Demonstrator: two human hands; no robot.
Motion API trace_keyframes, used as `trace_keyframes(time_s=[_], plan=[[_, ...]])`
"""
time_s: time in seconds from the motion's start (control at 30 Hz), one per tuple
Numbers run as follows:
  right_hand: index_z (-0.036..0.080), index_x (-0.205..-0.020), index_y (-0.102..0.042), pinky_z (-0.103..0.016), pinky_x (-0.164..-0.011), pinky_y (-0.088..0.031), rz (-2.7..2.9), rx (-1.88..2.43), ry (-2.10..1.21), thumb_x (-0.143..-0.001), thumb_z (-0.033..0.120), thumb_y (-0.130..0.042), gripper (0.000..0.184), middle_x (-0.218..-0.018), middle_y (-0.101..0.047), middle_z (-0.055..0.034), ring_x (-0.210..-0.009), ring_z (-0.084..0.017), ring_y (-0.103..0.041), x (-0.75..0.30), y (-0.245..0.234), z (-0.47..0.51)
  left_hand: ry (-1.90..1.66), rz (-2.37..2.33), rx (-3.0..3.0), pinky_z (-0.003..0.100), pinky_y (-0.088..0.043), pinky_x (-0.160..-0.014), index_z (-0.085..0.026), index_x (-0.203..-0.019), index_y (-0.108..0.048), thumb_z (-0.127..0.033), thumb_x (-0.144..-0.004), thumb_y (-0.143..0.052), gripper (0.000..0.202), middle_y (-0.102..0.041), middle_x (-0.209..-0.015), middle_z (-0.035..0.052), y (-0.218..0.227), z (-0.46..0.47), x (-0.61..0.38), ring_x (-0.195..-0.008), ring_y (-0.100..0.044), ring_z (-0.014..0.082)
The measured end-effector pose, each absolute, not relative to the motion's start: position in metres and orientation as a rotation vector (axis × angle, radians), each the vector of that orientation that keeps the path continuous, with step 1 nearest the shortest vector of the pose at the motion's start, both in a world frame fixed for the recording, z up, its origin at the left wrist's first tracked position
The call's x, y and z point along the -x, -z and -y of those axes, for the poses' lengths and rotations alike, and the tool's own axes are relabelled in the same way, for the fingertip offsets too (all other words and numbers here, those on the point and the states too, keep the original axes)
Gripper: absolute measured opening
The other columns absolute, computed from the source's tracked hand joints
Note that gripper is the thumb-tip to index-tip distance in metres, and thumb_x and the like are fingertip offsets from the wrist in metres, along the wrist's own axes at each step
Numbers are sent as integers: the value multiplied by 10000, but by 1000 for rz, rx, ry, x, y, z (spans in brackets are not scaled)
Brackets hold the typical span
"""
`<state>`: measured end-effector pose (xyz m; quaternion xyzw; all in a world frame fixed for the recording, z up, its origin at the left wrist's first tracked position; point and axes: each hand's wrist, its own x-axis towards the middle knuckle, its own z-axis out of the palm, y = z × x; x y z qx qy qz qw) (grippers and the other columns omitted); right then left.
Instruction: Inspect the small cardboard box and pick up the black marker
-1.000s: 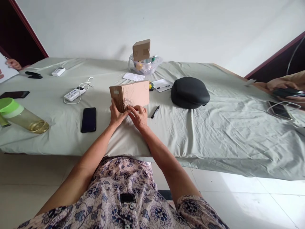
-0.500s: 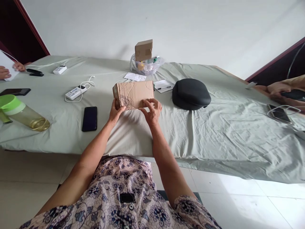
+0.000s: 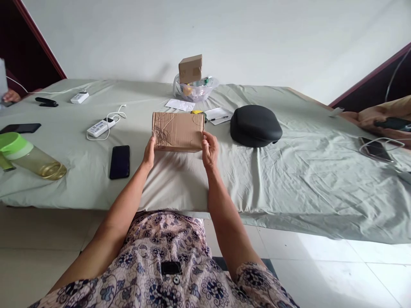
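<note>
A brown cardboard box with dark scribbles on its left part is between my two hands, over the front middle of the cloth-covered table. My left hand grips its left end, and my right hand grips the right end; some fingers are hidden behind the box. Just past its far right corner a small yellow and black item peeks out, mostly covered. To the right of my right hand lies a black hard case. A dark phone is left of my left hand.
Behind the box stand a clear plastic basket with a smaller carton on top, white paper and a pen on paper. Leftward are a power strip and a green-lidded bottle. Other people's hands show at both sides.
The box has turned level and squared up between my hands. My right hand has shifted from its front edge to its right end. The yellow and black item behind has come into view.
</note>
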<state>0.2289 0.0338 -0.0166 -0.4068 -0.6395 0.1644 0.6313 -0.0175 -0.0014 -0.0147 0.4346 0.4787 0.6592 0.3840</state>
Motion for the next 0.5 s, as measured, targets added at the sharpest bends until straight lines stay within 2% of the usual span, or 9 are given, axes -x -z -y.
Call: trace_keyframes(time_s=[0.13,0.2,0.3,0.4,0.5], plan=[[279,-1215,-704,-317,-737,-579,1584,908,-404,-900,724,-555,565,-1114,-638,-71,-916,-187,-633,-220,14,-26,-1814,-1224,-1105,437,-355,-1269,-217,-1370,-640,-809,-926,-369,789,-593,-1525,96,19,-3,22,-1484,-490,261],[280,-1186,-717,-308,-725,-581,1585,925,-414,-911,690,-574,514,-1113,-640,-68,-892,-175,-626,-216,15,-25,-1842,-1241,-1172,437,-379,-1255,-220,-1380,-623,-813,-896,-452,785,-614,-1501,105,18,-1,24,-1454,-526,265],[274,-1126,-741,-312,-733,-586,1565,944,-410,-935,675,-546,485,-1064,-647,-65,-856,-167,-619,-215,19,-29,-1810,-1276,-1261,437,-442,-1206,-217,-1315,-654,-795,-823,-611,760,-708,-1363,111,17,3,24,-1356,-616,287],[274,-1135,-741,-316,-748,-588,1540,965,-441,-930,679,-545,494,-1060,-660,-68,-843,-164,-622,-216,26,-36,-1792,-1267,-1298,436,-483,-1167,-212,-1279,-672,-795,-826,-608,742,-744,-1281,115,14,6,22,-1292,-659,292],[280,-1200,-717,-309,-728,-586,1493,989,-569,-885,679,-614,518,-1086,-671,-62,-798,-147,-621,-217,31,-43,-1836,-1274,-1318,430,-494,-1159,-207,-1258,-685,-804,-851,-558,734,-737,-1290,117,12,6,21,-1279,-665,279]])
